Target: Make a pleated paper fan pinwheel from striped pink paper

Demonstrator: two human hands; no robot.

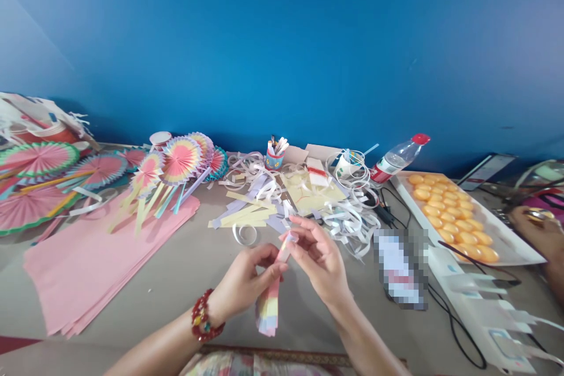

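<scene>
Between my hands, just above the grey table, is a narrow folded paper strip [268, 306] in pink, yellow and lilac, pleated like a closed fan. My left hand [249, 276], with a red bead bracelet [203, 316] on its wrist, pinches the strip near its middle. At the strip's upper end, the thumb and fingers of my right hand [318, 258] close on the lilac tip. A curl of white paper [244, 235] lies just beyond my left hand. Yellow paper strips [249, 215] and white ribbon scraps [352, 220] lie past my fingertips.
Pink paper sheets [106, 264] and finished paper fans [180, 160] lie to the left. At the back stand a pen cup [275, 160] and a plastic bottle [399, 157]. Rightward are a tray of orange oval pieces [524, 254], a power strip [467, 311], cables and another person's hand [535, 223].
</scene>
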